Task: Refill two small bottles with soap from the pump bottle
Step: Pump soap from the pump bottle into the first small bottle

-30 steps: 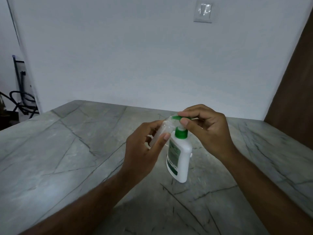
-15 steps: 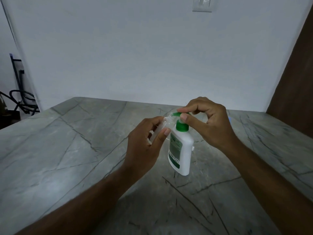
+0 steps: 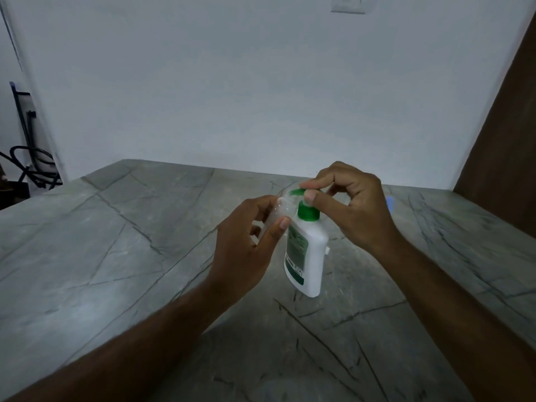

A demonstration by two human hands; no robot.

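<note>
Both hands were busy at centre frame: your left hand (image 3: 246,245) gripped the vial (image 3: 280,210), your right hand (image 3: 351,210) pinched the pump (image 3: 298,192); a misaligned spout risked spilling soap.

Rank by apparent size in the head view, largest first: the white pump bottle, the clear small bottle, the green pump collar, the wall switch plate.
1. white pump bottle
2. clear small bottle, partly hidden by the left hand
3. wall switch plate and green pump collar: look alike; the plate is cropped and far, so unranked.

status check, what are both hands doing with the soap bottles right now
Left hand holds small clear bottle at nozzle. Right hand on green pump head of pump bottle. Nothing blocking.
</note>
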